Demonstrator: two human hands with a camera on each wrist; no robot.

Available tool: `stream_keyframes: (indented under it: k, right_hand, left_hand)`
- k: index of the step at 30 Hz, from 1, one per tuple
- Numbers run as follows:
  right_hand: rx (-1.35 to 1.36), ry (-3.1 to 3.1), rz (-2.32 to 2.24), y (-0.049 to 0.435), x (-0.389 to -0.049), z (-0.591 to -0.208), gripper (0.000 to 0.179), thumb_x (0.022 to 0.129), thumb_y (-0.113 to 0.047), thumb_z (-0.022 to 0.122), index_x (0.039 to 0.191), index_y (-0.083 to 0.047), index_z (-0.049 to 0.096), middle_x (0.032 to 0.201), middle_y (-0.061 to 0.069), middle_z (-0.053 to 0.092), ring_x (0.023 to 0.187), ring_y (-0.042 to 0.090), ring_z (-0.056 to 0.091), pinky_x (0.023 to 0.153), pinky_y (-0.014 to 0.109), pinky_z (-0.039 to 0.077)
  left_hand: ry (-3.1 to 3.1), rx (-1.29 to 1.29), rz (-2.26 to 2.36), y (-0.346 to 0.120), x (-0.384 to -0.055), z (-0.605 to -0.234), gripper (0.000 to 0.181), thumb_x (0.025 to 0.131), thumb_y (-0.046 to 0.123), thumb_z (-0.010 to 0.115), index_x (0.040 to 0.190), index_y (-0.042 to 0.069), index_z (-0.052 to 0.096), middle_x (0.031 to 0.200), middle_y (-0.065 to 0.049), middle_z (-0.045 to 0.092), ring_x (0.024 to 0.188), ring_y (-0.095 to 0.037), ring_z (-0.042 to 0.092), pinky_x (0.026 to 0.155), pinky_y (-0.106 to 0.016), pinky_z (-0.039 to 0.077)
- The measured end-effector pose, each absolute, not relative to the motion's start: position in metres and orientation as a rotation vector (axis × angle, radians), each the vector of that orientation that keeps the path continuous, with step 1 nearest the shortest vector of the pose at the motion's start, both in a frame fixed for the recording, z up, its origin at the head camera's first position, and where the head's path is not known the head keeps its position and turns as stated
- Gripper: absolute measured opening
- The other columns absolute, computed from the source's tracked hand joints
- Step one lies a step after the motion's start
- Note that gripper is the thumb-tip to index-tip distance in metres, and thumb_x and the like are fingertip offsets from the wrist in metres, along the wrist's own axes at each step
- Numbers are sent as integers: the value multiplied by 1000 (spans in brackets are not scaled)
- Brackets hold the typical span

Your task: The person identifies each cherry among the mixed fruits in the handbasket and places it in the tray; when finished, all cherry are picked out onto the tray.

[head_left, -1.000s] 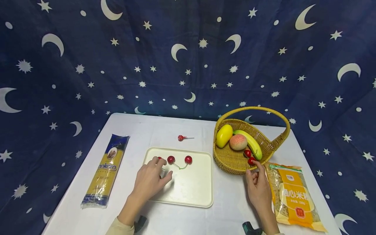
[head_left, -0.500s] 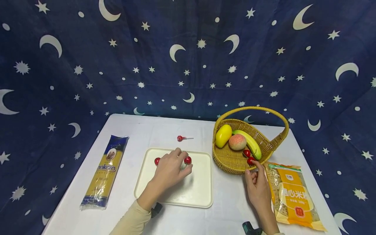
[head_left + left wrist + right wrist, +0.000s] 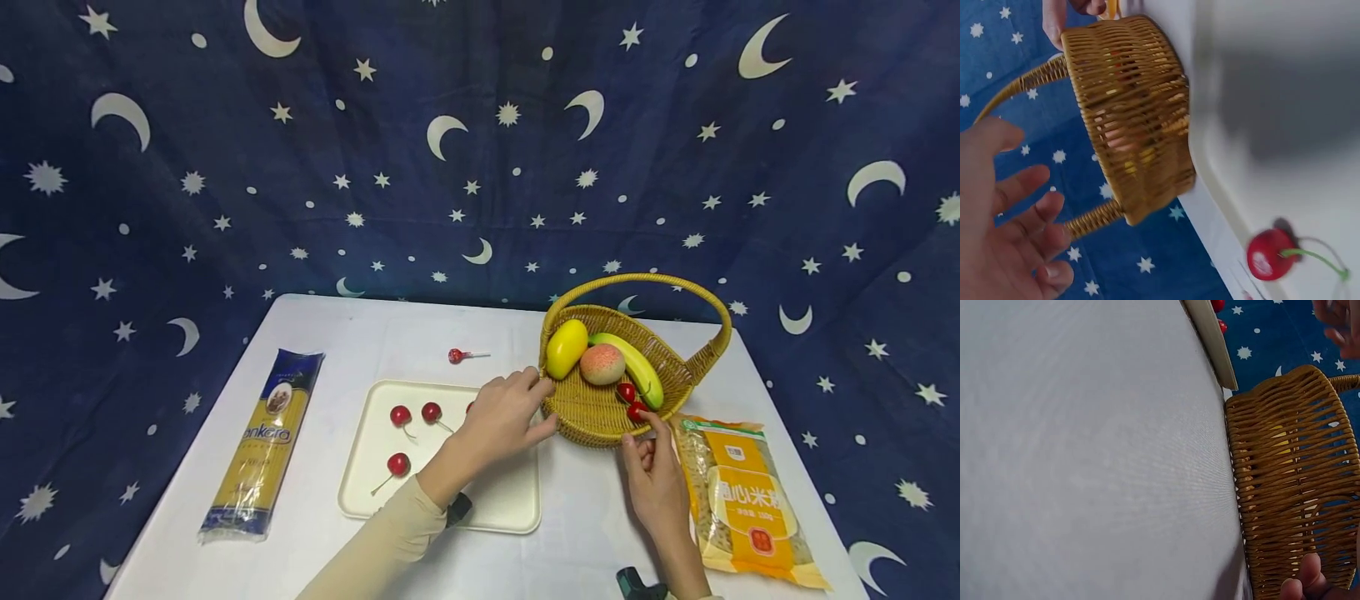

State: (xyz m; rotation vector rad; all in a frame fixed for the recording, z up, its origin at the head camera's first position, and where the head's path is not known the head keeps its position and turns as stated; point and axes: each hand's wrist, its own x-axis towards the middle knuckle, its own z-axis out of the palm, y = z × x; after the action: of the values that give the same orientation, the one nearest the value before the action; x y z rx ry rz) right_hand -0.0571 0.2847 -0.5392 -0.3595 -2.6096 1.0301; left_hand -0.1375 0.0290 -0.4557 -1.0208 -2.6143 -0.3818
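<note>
My left hand hovers over the tray's right side, its fingers near the left rim of a wicker basket. Nothing is in its loosely bent fingers in the left wrist view. My right hand grips the basket's front rim, thumb outside and index finger over the edge. Inside lie a yellow mango-like fruit, a peach, a banana and two cherries. Several cherries with stems rest on the cream tray, one partly hidden behind my left hand.
A lollipop lies behind the tray. On the left is a pack of spaghetti, on the right a bag of short pasta. The basket's tall handle arches above it. A star-patterned cloth hangs behind the white table.
My left hand has moved right across the tray, from above the left cherries to beside the basket, uncovering cherries on the tray. The right hand has stayed at the basket rim.
</note>
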Motion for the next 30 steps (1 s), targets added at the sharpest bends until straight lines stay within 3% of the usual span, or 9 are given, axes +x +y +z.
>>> stream_keyframes:
  k: [15, 20, 22, 25, 30]
  right_hand:
    - [-378, -2634, 1041, 286, -56, -539, 47, 110, -32, 59, 153, -19, 48, 85, 3, 51, 69, 7, 42, 61, 25, 33]
    - [-389, -2638, 1041, 284, -56, -537, 47, 110, -34, 58, 153, -19, 47, 86, 3, 51, 70, 8, 42, 62, 25, 33]
    - [-392, -2638, 1038, 284, -55, -537, 47, 110, -33, 59, 153, -18, 48, 85, 3, 51, 70, 8, 42, 62, 25, 34]
    - [-392, -2641, 1031, 284, -55, -536, 47, 110, -34, 58, 153, -18, 48, 85, 3, 51, 69, 8, 42, 62, 25, 34]
    - [-396, -2640, 1028, 282, -55, -537, 47, 110, -34, 58, 153, -18, 47, 84, 3, 51, 68, 8, 42, 61, 24, 33]
  left_hand:
    - [-2687, -1390, -265, 90, -163, -442, 39, 98, 37, 74, 135, 26, 67, 120, 3, 66, 89, -10, 65, 68, -23, 56]
    - [-2743, -1493, -201, 114, -176, -438, 43, 97, 31, 76, 139, 27, 65, 120, 2, 66, 84, -9, 63, 65, -22, 54]
    - [-2762, -1524, -152, 124, -181, -438, 45, 97, 30, 76, 141, 27, 64, 123, 3, 66, 89, -8, 65, 71, -23, 57]
    - [-2783, -1550, -53, 138, -188, -436, 46, 98, 29, 75, 143, 29, 64, 131, 6, 68, 108, -7, 68, 90, -25, 59]
    - [-2871, -1577, 104, 157, -196, -434, 47, 101, 26, 71, 147, 30, 62, 141, 10, 67, 130, -6, 63, 112, -26, 52]
